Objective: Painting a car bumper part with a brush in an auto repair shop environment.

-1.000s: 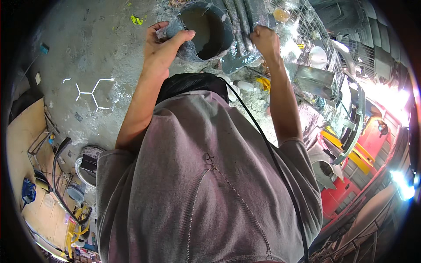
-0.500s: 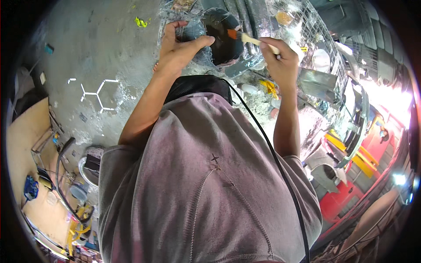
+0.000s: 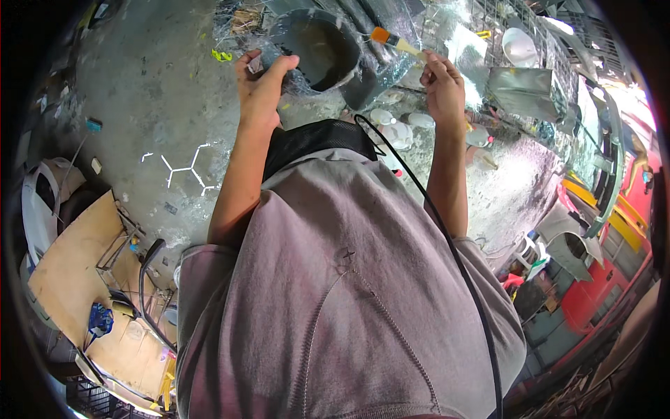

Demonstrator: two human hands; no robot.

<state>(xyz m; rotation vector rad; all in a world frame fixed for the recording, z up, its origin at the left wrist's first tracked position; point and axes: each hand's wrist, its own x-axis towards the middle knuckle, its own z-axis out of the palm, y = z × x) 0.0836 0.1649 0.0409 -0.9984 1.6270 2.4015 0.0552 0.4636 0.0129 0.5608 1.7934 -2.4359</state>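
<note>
At the upper middle lies a dark grey moulded piece with a deep round hollow (image 3: 293,36), its surface glossy and frayed fibres showing around it. My left hand (image 3: 258,91) is at the hollow's left side, thumb stretched to the rim and fingers curled apart from it. A small greyish scrap shows by those fingers; whether they pinch it is unclear. Right of the hollow, my right hand (image 3: 445,87) grips a flat paintbrush (image 3: 408,49) by its pale handle. The orange bristles point up and left, over the grey surface beside the hollow.
Several plastic bottles (image 3: 398,136) stand below the moulded piece. To the right are a metal box-like part (image 3: 527,92), a white cup (image 3: 520,47) and wire mesh. Plywood (image 3: 77,258) lies at lower left. A black cable (image 3: 447,258) crosses my shirt.
The brush has moved from the hollow's right edge to clear of it on the right. My left thumb remains at the rim. The whole view has shifted.
</note>
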